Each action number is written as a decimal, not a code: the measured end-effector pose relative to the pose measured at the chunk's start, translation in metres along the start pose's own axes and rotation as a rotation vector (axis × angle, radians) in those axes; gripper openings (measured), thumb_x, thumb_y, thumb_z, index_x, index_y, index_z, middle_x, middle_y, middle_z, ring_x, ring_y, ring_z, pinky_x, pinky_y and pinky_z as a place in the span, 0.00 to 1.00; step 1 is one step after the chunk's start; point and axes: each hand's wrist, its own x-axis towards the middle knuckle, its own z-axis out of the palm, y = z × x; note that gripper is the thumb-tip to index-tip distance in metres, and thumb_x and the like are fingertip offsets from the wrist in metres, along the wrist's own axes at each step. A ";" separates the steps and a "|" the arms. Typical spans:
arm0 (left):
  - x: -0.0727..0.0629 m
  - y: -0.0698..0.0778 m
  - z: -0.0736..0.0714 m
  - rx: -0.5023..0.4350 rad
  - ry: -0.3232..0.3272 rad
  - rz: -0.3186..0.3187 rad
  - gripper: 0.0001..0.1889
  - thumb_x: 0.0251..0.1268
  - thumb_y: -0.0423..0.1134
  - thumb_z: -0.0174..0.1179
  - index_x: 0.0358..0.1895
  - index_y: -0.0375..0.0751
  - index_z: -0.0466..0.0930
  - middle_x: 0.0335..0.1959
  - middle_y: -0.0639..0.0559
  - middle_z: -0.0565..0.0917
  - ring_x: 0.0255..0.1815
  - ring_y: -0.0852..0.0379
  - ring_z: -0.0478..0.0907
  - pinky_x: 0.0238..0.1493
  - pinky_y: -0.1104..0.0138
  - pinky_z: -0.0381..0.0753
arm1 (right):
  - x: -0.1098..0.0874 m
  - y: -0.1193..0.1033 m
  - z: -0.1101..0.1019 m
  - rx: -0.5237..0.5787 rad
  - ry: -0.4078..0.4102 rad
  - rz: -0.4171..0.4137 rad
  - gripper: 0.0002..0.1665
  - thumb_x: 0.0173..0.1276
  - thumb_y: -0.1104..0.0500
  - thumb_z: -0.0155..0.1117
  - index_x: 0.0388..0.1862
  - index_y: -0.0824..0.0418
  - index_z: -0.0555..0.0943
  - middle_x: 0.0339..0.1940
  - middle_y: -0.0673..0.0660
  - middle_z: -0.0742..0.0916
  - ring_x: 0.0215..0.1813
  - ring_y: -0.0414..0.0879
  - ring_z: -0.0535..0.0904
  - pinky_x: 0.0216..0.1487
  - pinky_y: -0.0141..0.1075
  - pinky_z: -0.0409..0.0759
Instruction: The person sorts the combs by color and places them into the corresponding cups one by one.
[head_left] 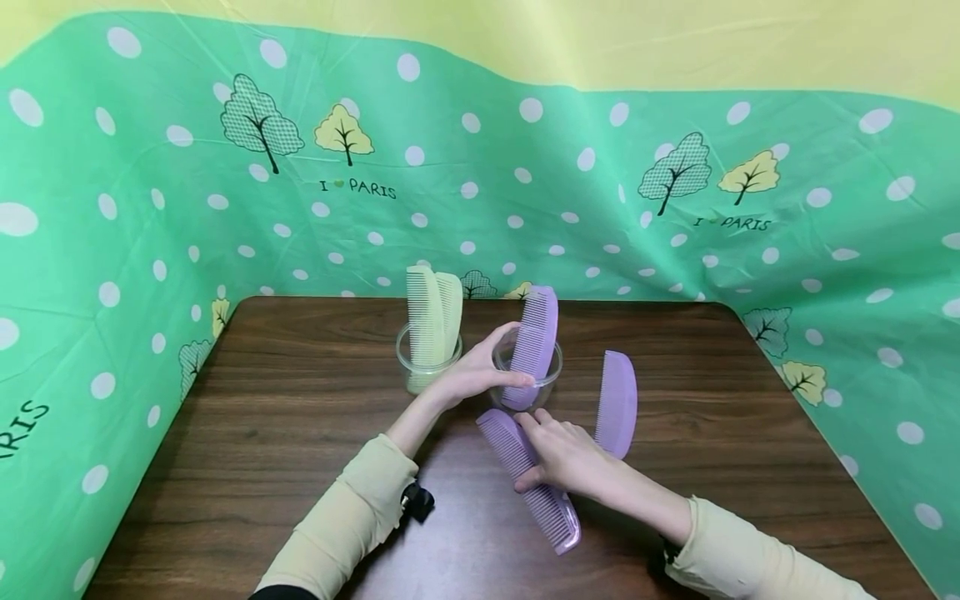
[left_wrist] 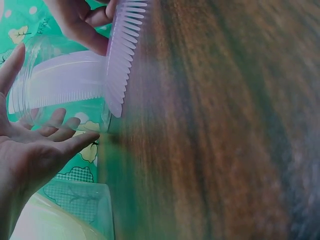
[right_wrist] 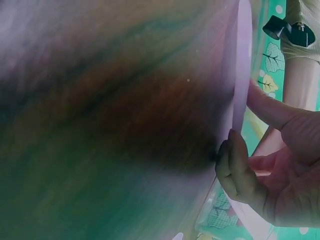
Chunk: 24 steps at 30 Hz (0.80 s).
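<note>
A clear jar [head_left: 556, 375] holds one purple comb [head_left: 538, 325] that leans upright, its top well above the rim. My left hand [head_left: 474, 368] holds this jar from the left, thumb across the front and fingers behind. In the left wrist view, the jar's wall shows between thumb and fingers. Just in front of the jar, my right hand [head_left: 566, 454] grips a second purple comb [head_left: 553, 518] across its middle, between thumb and fingers. That comb lies slantwise close over the table, its far end near the jar's base; in the right wrist view it appears edge-on.
A third purple comb [head_left: 618, 400] lies on the table to the right of the jar. Left of my left hand stands another clear jar [head_left: 402, 357] with pale green combs [head_left: 424, 321] upright in it. Behind the wooden table [head_left: 300, 417] hangs a green dotted cloth [head_left: 480, 158].
</note>
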 end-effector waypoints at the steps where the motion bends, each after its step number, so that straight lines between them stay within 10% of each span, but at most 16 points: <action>1: 0.000 0.000 0.000 0.003 0.002 -0.002 0.51 0.58 0.46 0.76 0.81 0.61 0.52 0.79 0.51 0.67 0.79 0.54 0.64 0.79 0.53 0.65 | 0.000 0.000 0.000 0.009 -0.005 0.002 0.53 0.44 0.45 0.89 0.66 0.63 0.74 0.50 0.63 0.83 0.38 0.52 0.83 0.37 0.51 0.84; 14: 0.001 -0.002 0.000 0.007 0.001 -0.007 0.51 0.58 0.47 0.76 0.81 0.63 0.52 0.78 0.51 0.67 0.79 0.54 0.65 0.79 0.53 0.65 | 0.004 0.008 -0.012 0.154 -0.100 0.005 0.44 0.48 0.55 0.87 0.62 0.61 0.75 0.49 0.56 0.84 0.49 0.48 0.80 0.52 0.51 0.82; 24: 0.002 -0.004 -0.001 0.007 0.002 -0.017 0.52 0.57 0.48 0.76 0.81 0.64 0.52 0.79 0.53 0.66 0.79 0.56 0.64 0.79 0.53 0.64 | 0.002 0.011 -0.031 0.296 -0.264 -0.018 0.28 0.65 0.64 0.74 0.62 0.57 0.73 0.34 0.54 0.81 0.30 0.45 0.81 0.20 0.36 0.80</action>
